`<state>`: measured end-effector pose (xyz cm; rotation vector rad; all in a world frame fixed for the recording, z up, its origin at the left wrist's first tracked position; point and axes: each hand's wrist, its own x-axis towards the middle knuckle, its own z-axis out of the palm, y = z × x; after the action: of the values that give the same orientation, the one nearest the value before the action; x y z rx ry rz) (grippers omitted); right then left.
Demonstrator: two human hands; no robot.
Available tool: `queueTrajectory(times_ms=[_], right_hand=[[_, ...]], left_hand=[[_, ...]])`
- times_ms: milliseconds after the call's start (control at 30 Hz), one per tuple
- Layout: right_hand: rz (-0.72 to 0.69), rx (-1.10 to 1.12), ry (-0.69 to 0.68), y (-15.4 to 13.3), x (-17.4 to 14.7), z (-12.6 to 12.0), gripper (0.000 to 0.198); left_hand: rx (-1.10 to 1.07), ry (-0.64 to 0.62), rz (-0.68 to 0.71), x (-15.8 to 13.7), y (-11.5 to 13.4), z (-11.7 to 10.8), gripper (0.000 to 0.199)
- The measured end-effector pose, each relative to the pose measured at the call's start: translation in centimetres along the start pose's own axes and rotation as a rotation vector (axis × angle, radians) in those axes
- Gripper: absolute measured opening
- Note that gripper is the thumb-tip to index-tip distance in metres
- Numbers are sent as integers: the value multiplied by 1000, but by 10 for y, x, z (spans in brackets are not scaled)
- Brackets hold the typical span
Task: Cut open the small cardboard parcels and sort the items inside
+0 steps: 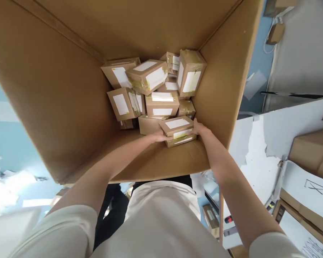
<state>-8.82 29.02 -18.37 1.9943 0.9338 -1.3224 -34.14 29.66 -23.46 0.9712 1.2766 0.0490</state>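
Both arms reach down inside a large cardboard carton [70,82]. Between my hands is a small brown cardboard box [181,132] with white labels and clear tape. My left hand [159,136] grips its left end, with the fingers partly under it. My right hand [197,127] is closed against its right end. Another small box [181,141] lies directly beneath it. Behind are several more labelled boxes, among them a centre box [162,104], a tilted box [147,76] and a tall box [191,73] by the right wall.
The carton's near edge [161,175] runs in front of my body. To the right, a white worktop [254,168] carries a red-and-black tool [228,219] and printed cardboard [309,186]. A small box [211,218] stands on the blue floor [21,139], where paper scraps lie.
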Motion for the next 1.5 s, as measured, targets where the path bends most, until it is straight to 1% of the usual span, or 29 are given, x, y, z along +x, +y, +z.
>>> queueTrajectory(times_ms=[33,100,167,233,267,333,433,467,533,633,667,733,833,900,967,1100,1167,1267,1367,1433,1500], right_hand=[[3,63,19,4,5,10,127],[2,220,88,11,12,25,131],[24,364,150,13,13,34,135],[64,449,182,10,6,37,136],[69,474,196,8,0,38,134],[26,542,251,4,-13,35,131],[-138,754,403,-3,-27,24,126],[-216,838,442,-7,-28,18,122],[-401,975,473,-19,-23,2,109],[-657,1086,470,-44,0,-27,91],[-713,1112,474,-53,10,-36,88],[-771,1163,481,-69,33,-50,84],[-752,1191,442,-82,68,-55,82],[-710,1168,412,-82,87,-52,83],[-681,1147,418,-79,101,-48,83],[-660,1150,440,-72,117,-41,79],[-619,1166,403,-71,124,-37,75],[-542,1194,340,-73,135,-30,69],[-532,1201,315,-76,146,-25,66],[-536,1182,333,-78,149,-27,65],[-546,1132,397,-79,145,-32,64]], left_hand=[[-3,-31,-38,-1,-3,9,72],[52,-86,-146,-2,-4,19,76],[110,-74,-213,-4,0,20,76],[111,-6,-209,-8,7,15,74],[89,39,-178,-11,11,11,72],[41,128,-86,-17,21,0,73],[-26,236,59,-20,41,-21,80],[-49,274,89,-18,48,-29,81],[-87,351,129,-9,64,-45,82],[-107,426,202,17,86,-66,79],[-115,435,241,27,92,-73,77],[-146,425,326,51,99,-84,72],[-169,373,413,86,98,-97,69],[-117,346,419,101,92,-101,73],[-36,353,401,109,84,-102,77],[71,412,402,110,75,-96,72],[105,424,422,108,72,-94,71],[151,425,410,108,70,-91,76],[149,424,393,113,69,-86,77],[141,442,394,116,72,-83,74],[145,473,393,114,76,-83,69]])
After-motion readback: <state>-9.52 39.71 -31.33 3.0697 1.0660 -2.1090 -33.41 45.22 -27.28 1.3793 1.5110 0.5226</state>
